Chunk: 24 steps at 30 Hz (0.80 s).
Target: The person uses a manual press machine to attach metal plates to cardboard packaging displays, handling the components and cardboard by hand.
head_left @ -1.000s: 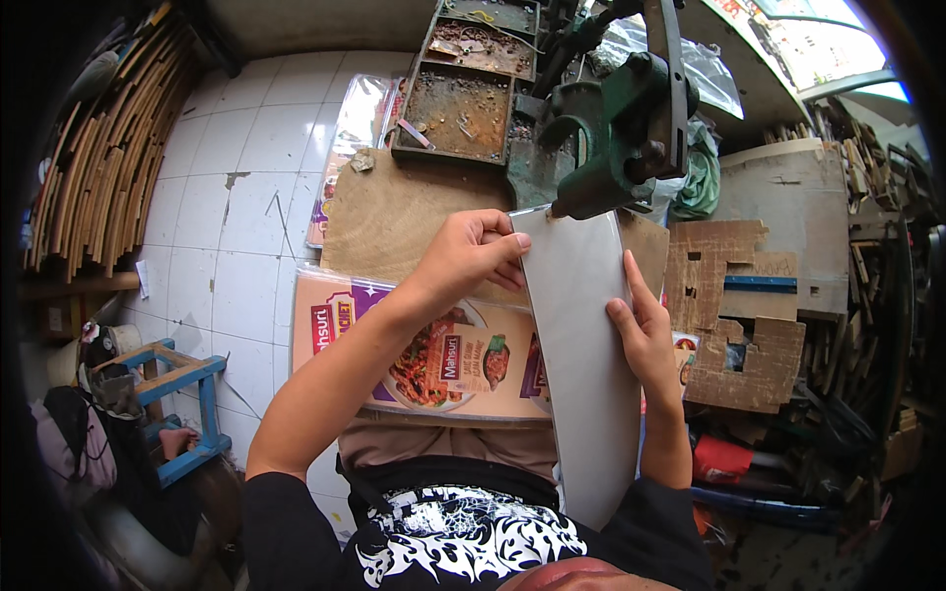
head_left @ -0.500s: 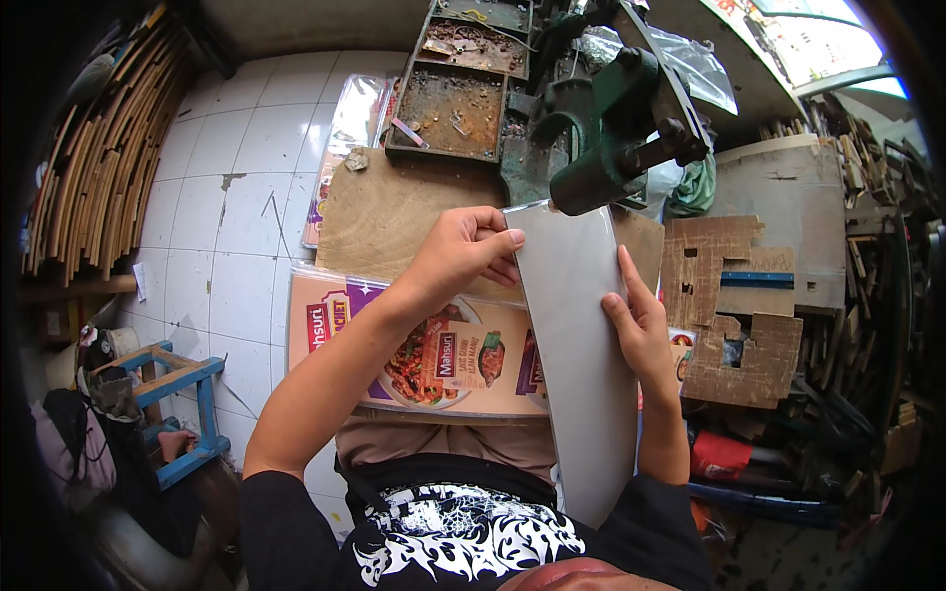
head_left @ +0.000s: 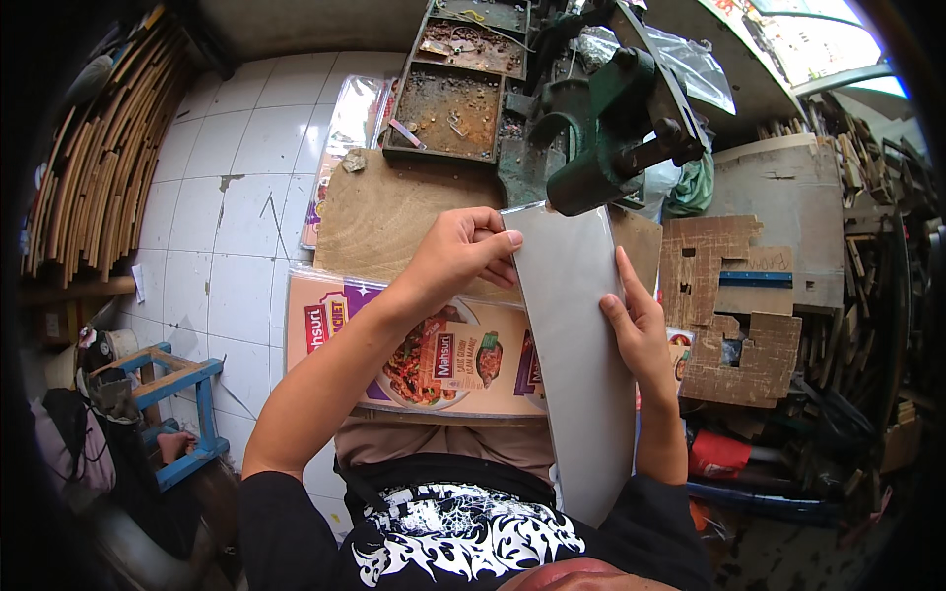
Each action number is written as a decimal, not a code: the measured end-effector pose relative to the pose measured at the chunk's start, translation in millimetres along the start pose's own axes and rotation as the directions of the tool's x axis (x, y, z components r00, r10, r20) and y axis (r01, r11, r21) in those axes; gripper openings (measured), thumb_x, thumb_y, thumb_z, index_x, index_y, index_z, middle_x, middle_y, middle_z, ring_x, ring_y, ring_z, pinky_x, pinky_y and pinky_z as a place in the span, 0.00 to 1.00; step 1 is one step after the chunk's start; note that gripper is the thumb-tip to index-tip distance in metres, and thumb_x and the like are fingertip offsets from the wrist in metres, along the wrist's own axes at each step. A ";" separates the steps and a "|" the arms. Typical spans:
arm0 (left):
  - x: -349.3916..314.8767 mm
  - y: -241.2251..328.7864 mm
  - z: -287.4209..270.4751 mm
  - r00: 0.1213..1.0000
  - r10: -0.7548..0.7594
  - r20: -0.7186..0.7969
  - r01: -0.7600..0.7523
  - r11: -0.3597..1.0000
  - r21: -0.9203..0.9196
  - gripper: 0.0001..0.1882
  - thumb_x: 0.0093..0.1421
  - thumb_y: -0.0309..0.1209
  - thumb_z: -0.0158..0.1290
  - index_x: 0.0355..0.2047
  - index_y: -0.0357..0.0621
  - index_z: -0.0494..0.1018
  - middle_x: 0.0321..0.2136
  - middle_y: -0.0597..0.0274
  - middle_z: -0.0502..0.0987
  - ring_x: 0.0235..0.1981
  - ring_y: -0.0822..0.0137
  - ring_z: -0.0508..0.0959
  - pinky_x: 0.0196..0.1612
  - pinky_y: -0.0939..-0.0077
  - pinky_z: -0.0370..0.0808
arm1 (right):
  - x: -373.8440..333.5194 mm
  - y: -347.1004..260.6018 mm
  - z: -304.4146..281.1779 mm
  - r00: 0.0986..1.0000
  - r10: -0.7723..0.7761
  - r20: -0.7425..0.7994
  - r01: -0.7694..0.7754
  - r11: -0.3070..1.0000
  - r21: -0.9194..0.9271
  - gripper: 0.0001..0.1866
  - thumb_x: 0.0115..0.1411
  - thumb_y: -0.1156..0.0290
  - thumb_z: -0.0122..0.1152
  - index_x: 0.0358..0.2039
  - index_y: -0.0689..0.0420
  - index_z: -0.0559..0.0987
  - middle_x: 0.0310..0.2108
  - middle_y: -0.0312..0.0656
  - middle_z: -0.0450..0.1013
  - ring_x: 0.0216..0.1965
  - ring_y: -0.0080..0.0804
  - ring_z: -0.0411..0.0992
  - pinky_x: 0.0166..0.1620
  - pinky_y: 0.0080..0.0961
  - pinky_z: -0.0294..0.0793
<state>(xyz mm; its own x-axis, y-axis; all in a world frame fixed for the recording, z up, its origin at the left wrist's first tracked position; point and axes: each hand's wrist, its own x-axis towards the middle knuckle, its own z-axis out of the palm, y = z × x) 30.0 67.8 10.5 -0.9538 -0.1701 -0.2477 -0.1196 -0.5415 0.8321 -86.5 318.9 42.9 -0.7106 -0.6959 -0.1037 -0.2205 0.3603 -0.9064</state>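
A long, pale grey flat sheet (head_left: 581, 374) slants from my lap up to a dark green metal machine (head_left: 596, 167). Its far end sits under the machine's rounded head, where the exact contact is hidden. My left hand (head_left: 458, 258) pinches the sheet's left edge near that far end, thumb on top and fingers curled beneath. Along the right edge my right hand (head_left: 641, 330) grips it, thumb on the face and fingers stretched along the side. Under my left forearm lies a printed panel (head_left: 503, 369) with food pictures, partly covered by the sheet.
A brown wooden board (head_left: 379, 212) lies before the machine, beside a rusty compartmented tray (head_left: 453, 108). Cut brown boards (head_left: 724, 340) lean at right. At left stand a blue wooden frame (head_left: 202, 414) and stacked wooden strips (head_left: 103, 148) on the white-tiled floor (head_left: 227, 207).
Almost nothing differs. Both hands keep their hold, and the sheet stays under the machine's head; the whole picture has shifted very slightly left.
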 end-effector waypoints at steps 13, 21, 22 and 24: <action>3.0 -2.3 -0.8 1.000 0.023 0.012 -0.023 1.000 0.007 0.10 0.64 0.32 0.55 0.34 0.36 0.71 0.29 0.56 0.80 0.27 0.68 0.82 0.33 0.76 0.81 | 1.0 -1.5 0.5 0.999 0.042 0.013 -0.043 0.998 0.055 0.31 0.66 0.77 0.53 0.67 0.67 0.55 0.65 0.55 0.59 0.64 0.33 0.60 0.64 0.24 0.57; 2.2 -2.7 0.2 0.999 0.039 0.010 -0.040 0.999 0.022 0.10 0.64 0.32 0.55 0.34 0.36 0.71 0.29 0.55 0.80 0.27 0.68 0.82 0.32 0.75 0.82 | -0.7 -1.7 -0.6 0.999 0.049 0.018 -0.050 0.998 0.042 0.32 0.65 0.77 0.53 0.67 0.67 0.55 0.65 0.55 0.59 0.64 0.33 0.60 0.64 0.24 0.57; 1.9 -3.0 0.8 0.999 0.034 0.011 -0.034 0.999 0.029 0.10 0.64 0.32 0.55 0.34 0.36 0.71 0.29 0.55 0.80 0.26 0.68 0.82 0.32 0.75 0.82 | -1.8 -1.9 -1.4 0.998 0.056 0.019 -0.056 0.998 0.022 0.32 0.65 0.78 0.53 0.67 0.67 0.55 0.65 0.55 0.59 0.64 0.33 0.60 0.64 0.24 0.57; 2.9 -2.8 -0.1 0.999 0.033 0.004 -0.033 0.999 0.012 0.10 0.64 0.32 0.55 0.34 0.36 0.71 0.29 0.56 0.80 0.26 0.68 0.82 0.32 0.75 0.82 | 0.5 -4.6 0.8 0.998 0.060 0.018 -0.061 0.997 0.049 0.32 0.65 0.77 0.53 0.67 0.67 0.55 0.65 0.54 0.60 0.64 0.33 0.60 0.64 0.24 0.57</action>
<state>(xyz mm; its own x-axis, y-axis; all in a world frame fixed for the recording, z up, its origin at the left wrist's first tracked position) 27.5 68.8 7.3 -0.9584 -0.1842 -0.2181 -0.0915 -0.5255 0.8458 -85.3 316.4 46.6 -0.7107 -0.6838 -0.1654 -0.1438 0.3713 -0.9173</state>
